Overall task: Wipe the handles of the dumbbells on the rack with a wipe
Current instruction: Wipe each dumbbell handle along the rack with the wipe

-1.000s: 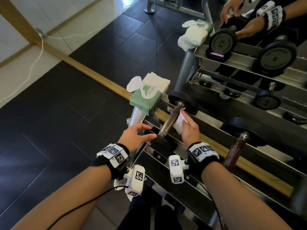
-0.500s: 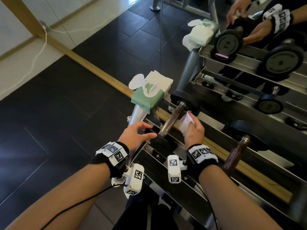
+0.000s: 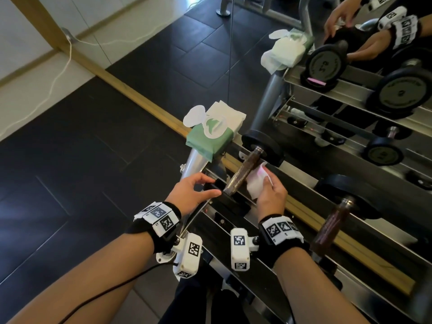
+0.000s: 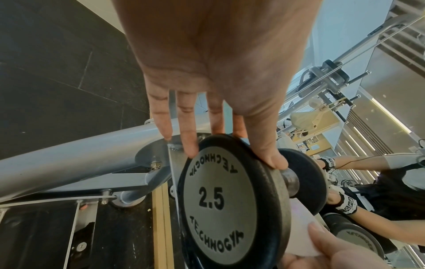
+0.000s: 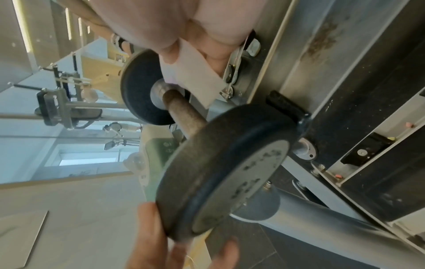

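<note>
So the small dumbbell (image 3: pixel 245 174) marked 2.5 sits at the left end of the rack (image 3: pixel 350 232), right next to the grey upright post. Its long axis runs front to back across the rails: the near plate (image 4: pixel 220 200) faces the person and the far plate (image 3: pixel 261 146) points toward the mirror, so the rusty-looking handle (image 3: pixel 243 174) angles away and a bit to the right in the head view.

The left hand (image 3: pixel 189 195) is on the near plate, thumb on the inner edge by the handle and fingers draped over the rim, lightly curled around it.

The right hand (image 3: pixel 271 195) pinches a folded white wipe (image 3: pixel 256 183) between thumb and fingers. The wipe is just beside the handle on its right side, near the far plate; can't really tell if it's touching the metal or sitting a hair off it.

A green pack of wipes (image 3: pixel 210 134) with its lid flipped open rests on top of the rack post, just left of the far plate. Another dumbbell (image 3: pixel 332 228) lies further right on the same rails, pointing the same way.
</note>
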A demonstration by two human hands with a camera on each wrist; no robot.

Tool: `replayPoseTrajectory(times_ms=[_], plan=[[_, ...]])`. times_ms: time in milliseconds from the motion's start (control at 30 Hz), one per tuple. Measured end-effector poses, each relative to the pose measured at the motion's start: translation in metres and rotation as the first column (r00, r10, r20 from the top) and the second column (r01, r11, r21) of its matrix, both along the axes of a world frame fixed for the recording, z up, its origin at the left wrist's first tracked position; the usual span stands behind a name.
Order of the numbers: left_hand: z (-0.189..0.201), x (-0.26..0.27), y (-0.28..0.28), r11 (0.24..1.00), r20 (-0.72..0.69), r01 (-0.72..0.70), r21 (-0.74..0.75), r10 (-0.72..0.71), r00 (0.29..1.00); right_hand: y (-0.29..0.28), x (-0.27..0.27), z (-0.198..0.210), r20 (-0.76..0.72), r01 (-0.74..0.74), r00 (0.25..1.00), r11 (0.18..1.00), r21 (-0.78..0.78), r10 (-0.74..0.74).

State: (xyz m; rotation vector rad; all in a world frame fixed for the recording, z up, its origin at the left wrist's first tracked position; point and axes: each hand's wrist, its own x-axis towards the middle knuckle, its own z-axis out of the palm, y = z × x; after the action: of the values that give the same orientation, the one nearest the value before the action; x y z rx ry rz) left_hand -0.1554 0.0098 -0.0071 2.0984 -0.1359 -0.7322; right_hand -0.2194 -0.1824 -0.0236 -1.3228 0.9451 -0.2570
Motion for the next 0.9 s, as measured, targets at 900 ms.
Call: replayPoseTrajectory(times_ms=[900], plan=[[-0.003, 0.01, -0.001, 1.0, -0.02, 0.018, 0.002, -0.018, 1.0, 0.009, 0.008, -0.009, 0.023, -0.047, 0.999, 0.987, 0.154, 0.044]])
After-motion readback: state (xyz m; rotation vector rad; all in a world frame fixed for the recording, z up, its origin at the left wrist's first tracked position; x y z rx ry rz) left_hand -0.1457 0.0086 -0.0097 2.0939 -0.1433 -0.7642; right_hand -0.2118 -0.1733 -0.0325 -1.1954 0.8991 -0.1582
